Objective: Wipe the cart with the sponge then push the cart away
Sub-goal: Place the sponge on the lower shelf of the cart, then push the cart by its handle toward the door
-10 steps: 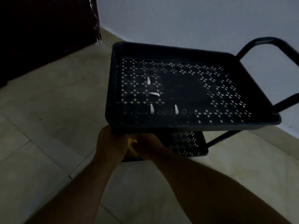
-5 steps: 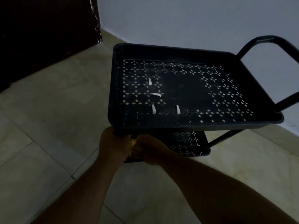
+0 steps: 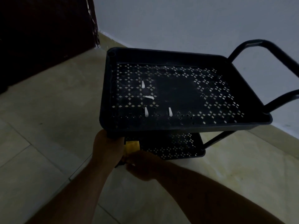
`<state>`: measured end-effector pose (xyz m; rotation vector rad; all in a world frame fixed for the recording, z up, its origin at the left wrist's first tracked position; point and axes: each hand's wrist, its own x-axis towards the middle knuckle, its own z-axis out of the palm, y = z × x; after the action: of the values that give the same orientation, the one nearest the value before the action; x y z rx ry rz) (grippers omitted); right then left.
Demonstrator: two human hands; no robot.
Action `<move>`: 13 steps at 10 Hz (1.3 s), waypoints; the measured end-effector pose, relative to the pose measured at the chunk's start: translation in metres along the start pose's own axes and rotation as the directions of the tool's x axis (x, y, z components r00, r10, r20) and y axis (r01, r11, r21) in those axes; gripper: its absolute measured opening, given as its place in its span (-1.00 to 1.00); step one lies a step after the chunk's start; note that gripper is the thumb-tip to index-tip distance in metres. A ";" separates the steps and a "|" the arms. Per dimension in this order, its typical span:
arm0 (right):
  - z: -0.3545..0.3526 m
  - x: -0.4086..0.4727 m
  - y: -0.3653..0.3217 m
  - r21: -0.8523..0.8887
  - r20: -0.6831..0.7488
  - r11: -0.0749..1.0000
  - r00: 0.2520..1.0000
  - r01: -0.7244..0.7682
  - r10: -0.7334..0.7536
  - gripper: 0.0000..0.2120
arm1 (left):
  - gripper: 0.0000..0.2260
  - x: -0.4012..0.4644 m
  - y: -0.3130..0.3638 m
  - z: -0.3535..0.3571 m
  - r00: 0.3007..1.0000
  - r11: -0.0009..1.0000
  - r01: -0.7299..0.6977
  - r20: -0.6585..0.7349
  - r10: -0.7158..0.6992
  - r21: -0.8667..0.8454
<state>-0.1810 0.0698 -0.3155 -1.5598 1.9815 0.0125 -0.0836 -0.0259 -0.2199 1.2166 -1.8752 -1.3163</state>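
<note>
Dim room, black two-tier cart (image 3: 252,126) standing on the tiled floor (image 3: 40,126) close against the pale wall (image 3: 194,21). Top tray perforated with a diamond pattern, four small white scraps (image 3: 143,84) lying loose on its left half. Curved black handle (image 3: 265,50) rising at the far right end, almost at the wall. Left hand (image 3: 107,146) wrapped round the near left corner post just under the top tray, fingers (image 3: 119,139) curled shut on it. Yellow sponge (image 3: 131,147) down at the near left corner of the lower shelf (image 3: 178,147), tucked under the top tray's overhang and partly hidden by both hands. Right hand (image 3: 142,165) low beside it, touching the sponge's near edge; whether those fingers pinch it or only rest against it cannot be told in this light. Dark door (image 3: 45,33) filling the upper left, its frame meeting the floor well apart from the cart. Forearms crossing the lower view, blocking the cart's base and wheels from sight.
</note>
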 end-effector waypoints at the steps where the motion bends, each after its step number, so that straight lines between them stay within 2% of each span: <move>1: -0.041 -0.023 -0.015 -0.092 0.055 0.994 0.997 -0.051 0.056 -0.65 | -0.75 0.001 -0.003 0.000 0.995 0.996 0.081 0.049 -0.083 0.046; 2: -0.085 -0.053 -0.010 0.014 -0.011 0.995 0.995 -0.102 0.102 -0.65 | -0.79 -0.001 0.004 -0.005 0.982 0.984 0.104 0.141 -0.125 0.148; 3: -0.131 -0.123 -0.007 0.074 0.025 0.997 1.000 -0.016 0.014 -0.72 | -0.76 -0.004 0.024 -0.030 0.908 0.963 0.099 0.373 -0.191 0.252; 4: -0.181 -0.217 -0.027 0.104 0.008 0.994 1.000 0.019 -0.020 -0.74 | -0.62 -0.002 0.036 -0.069 0.856 0.883 -0.013 0.462 -0.233 0.470; 5: -0.229 -0.286 -0.036 0.230 -0.341 0.973 0.933 -0.038 0.117 -0.75 | -0.73 0.005 0.061 -0.096 0.960 0.976 0.136 0.220 -0.172 0.168; 6: -0.258 -0.312 0.006 0.163 -0.770 0.971 0.593 -0.174 0.235 -0.80 | -0.58 0.004 0.106 -0.084 0.950 0.931 0.292 0.184 -0.254 -0.218; 7: -0.272 -0.301 0.068 0.055 -0.822 0.806 0.432 -0.589 0.371 -0.79 | -0.44 -0.001 0.119 -0.058 0.967 0.978 0.163 0.177 -0.185 0.129; 8: -0.268 -0.276 0.090 0.282 -0.721 0.698 0.335 -0.658 0.607 -0.83 | -0.57 -0.006 0.120 -0.052 0.990 0.974 0.126 0.038 -0.135 0.191; 9: -0.271 -0.248 0.079 0.392 -0.697 0.697 0.301 -0.600 0.651 -0.83 | -0.60 -0.007 0.111 -0.071 0.992 0.972 0.124 -0.014 -0.124 0.199; 11: -0.298 -0.159 0.017 0.361 -0.719 0.803 0.406 -0.474 0.563 -0.63 | -0.61 0.020 0.079 -0.153 0.957 0.960 0.264 -0.152 -0.248 0.094; 12: -0.314 -0.102 -0.025 0.382 -0.730 0.850 0.445 -0.363 0.519 -0.63 | -0.60 0.031 0.061 -0.195 0.917 0.940 0.338 -0.237 -0.321 0.036; 13: -0.332 -0.045 -0.054 0.386 -0.718 0.872 0.496 -0.300 0.488 -0.61 | -0.63 0.045 0.052 -0.228 0.877 0.933 0.355 -0.326 -0.352 -0.052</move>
<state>-0.2772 -0.0291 -0.0057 -0.9614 2.8927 -0.8470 0.0640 -0.1592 -0.0891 1.7297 -1.4667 -1.1859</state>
